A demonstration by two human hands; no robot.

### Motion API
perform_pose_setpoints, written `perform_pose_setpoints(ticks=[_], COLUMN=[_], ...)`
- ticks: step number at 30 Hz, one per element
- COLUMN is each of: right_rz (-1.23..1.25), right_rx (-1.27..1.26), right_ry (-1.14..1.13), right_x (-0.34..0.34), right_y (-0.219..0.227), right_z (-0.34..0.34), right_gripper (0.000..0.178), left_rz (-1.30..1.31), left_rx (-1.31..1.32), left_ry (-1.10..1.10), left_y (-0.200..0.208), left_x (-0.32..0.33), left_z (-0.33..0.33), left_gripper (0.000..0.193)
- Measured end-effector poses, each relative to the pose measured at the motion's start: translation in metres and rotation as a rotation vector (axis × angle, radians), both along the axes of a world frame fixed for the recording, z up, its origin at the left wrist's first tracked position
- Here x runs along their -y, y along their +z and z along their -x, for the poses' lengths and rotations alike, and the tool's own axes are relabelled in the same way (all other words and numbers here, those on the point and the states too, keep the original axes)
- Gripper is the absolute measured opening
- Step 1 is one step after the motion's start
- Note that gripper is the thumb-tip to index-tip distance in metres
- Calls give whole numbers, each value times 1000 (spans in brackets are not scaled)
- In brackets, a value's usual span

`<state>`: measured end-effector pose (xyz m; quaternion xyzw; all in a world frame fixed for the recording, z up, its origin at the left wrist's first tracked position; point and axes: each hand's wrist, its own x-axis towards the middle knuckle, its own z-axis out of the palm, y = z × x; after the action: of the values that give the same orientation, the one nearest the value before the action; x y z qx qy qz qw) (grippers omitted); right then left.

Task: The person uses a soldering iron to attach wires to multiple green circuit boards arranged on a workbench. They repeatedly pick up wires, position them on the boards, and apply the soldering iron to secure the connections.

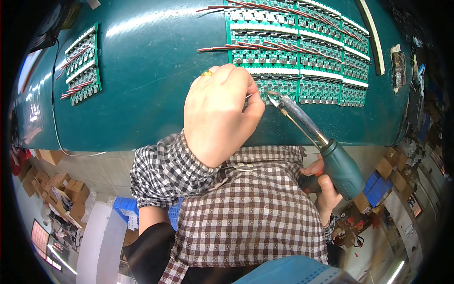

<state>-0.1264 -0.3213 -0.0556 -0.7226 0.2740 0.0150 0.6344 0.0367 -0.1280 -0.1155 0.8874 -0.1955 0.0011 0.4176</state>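
Note:
My left hand (222, 106), a ring on one finger, is closed in a pinch over the front row of green circuit boards (309, 91). A short end of thin wire (249, 96) sticks out from between the thumb and forefinger; the rest is hidden by the hand. My right hand (327, 194) wraps round the dark green handle of a soldering gun (343, 168). Its metal barrel slants up to the left, with a thin brass-coloured feed tube alongside. The soldering tip is at the front boards, just right of my left fingertips. Whether it touches the wire I cannot tell.
Red and white wires (283, 46) lie across the back boards. A smaller board panel (84, 66) rests at the left of the green tabletop (142, 94). A pale strip (372, 35) and a worn block (398, 68) lie at the right. Cardboard boxes (71, 191) stand below left.

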Motion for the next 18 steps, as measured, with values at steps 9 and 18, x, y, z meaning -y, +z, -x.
perform_pose_setpoints(ticks=[9,18], right_rz=[-20,27], right_rx=[-13,-61], right_ry=[15,44], right_x=[-2,-2], right_y=[0,2], right_z=[0,-2], right_gripper=[65,64], left_rz=[-13,-17], left_rx=[6,12], left_ry=[1,10], left_y=[-1,-1], left_x=[1,2], left_z=[1,1], left_gripper=[16,17])
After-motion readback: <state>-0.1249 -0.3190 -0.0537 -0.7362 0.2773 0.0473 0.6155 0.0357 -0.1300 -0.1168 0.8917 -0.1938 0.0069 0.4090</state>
